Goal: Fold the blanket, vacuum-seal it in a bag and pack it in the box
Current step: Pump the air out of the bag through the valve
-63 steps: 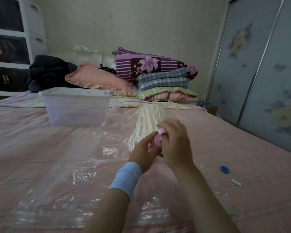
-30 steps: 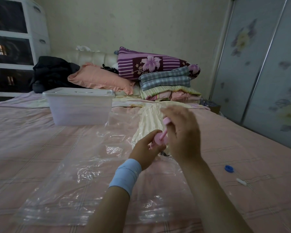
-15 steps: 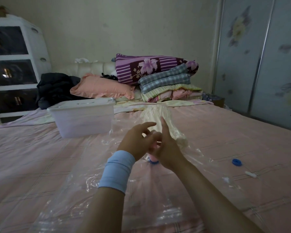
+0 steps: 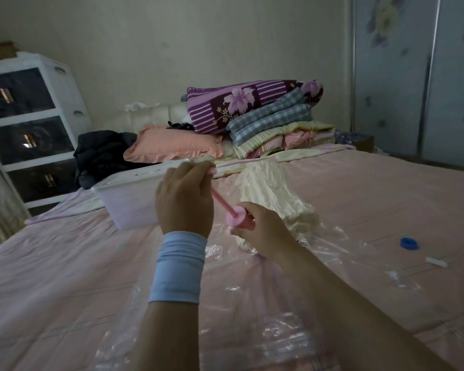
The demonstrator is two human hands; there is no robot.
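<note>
A clear crinkled plastic vacuum bag [image 4: 252, 303] lies flat across the pink checked bedsheet [image 4: 51, 277] nearest the camera. Above it, the left hand [image 4: 184, 199], with a pale blue wristband [image 4: 178, 266], has its fingers closed round the raised plunger of a small pink hand pump [image 4: 237, 216]; the right hand [image 4: 263, 231] grips the pump's barrel. Right of the bag lie a blue round cap [image 4: 408, 242] and a small white clip [image 4: 436, 262]. The folded cream blanket [image 4: 273, 194] rests inside the bag's far end. The translucent lidded plastic box [image 4: 129, 199] sits behind the left hand, partly hidden. Further back are stacked bedding [image 4: 265, 116], a white drawer unit [image 4: 30, 124] and flowered wardrobe doors [image 4: 418, 76].
</note>
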